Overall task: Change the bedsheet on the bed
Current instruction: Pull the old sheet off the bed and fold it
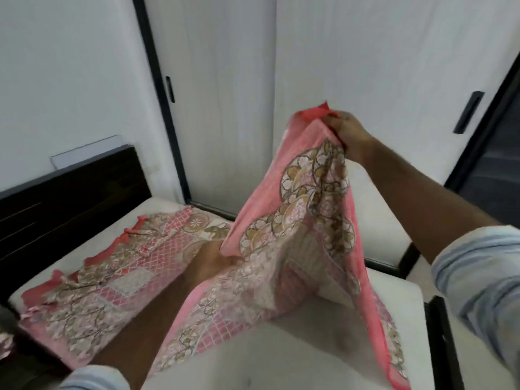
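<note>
Seen from the head camera, the pink patterned bedsheet [295, 235] is being unfolded over the bare white mattress [281, 347] of the bed. One corner is pinched high by the right hand [344, 133], fingers curled round the cloth, so that the sheet hangs from it like a tent. The left hand [213, 261] lies low on the sheet, partly hidden beneath a fold; whether it grips cannot be told. The rest of the sheet is bunched toward the dark headboard [70, 198]. For a clean spread, the corner should probably be carried out to the mattress corner while the lower part is held down. White sliding wardrobe doors [225, 94] with dark handles are seen behind the bed.
</note>
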